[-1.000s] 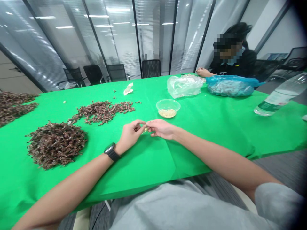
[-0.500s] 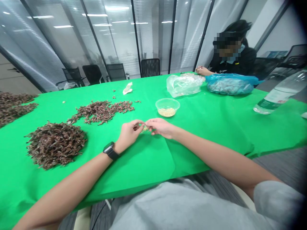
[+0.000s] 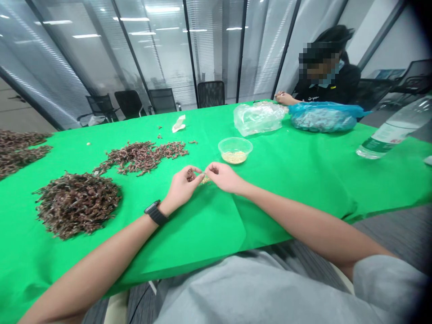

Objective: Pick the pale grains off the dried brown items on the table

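Observation:
My left hand (image 3: 182, 186), with a black smartwatch (image 3: 155, 213) on its wrist, holds a small dark brown dried sprig (image 3: 191, 175) between its fingers. My right hand (image 3: 224, 177) is curled, with its fingertips against the sprig's end. Whether those fingertips pinch anything is hidden. A little pale yellow grain (image 3: 205, 180) lies on the green tablecloth (image 3: 209, 229) just below my fingertips. A clear plastic tub (image 3: 235, 150) of similar grains stands beyond my hands.
Heaps of dried brown sprigs (image 3: 77, 204) lie left of my hands, with more at the left edge. Across the table, a seated person's hands (image 3: 284, 98) are near a clear plastic bag (image 3: 258, 119) and a blue bag (image 3: 322, 117). A plastic water bottle (image 3: 393, 130) lies at right.
My hands have drawn slightly closer together and risen a little on the picture. My right hand is curled more tightly. The whole view has drifted slightly upward.

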A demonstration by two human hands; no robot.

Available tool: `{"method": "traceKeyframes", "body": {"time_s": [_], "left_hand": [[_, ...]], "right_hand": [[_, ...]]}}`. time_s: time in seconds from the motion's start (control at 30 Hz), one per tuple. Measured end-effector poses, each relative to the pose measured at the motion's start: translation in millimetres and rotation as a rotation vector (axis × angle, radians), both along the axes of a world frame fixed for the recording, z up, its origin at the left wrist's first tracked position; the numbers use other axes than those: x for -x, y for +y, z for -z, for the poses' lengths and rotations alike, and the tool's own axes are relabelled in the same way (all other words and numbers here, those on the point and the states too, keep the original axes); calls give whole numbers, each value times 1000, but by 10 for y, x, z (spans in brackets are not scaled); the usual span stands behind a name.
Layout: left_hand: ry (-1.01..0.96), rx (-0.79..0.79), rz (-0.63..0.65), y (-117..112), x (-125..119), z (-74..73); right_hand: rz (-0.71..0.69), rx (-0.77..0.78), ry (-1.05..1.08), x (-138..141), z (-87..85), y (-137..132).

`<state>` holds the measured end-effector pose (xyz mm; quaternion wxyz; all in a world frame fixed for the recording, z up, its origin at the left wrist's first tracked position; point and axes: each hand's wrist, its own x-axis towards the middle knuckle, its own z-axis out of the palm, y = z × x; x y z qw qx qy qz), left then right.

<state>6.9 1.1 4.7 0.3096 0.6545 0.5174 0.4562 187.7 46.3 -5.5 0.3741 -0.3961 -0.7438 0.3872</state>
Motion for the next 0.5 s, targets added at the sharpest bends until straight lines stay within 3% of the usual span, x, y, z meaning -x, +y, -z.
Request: {"method": "traceKeyframes", "body": {"time_s": [0.17,0.37,0.5], "left_hand": [[-401,271,117,39,-5,41],[-459,281,129,79,53,50],[-568,311,85,94,88,37]], "right_hand": [[55,-71,-36,-23,31,74],[84,-101,10,-28,30,80],[9,34,80,-26,8,34]]}}
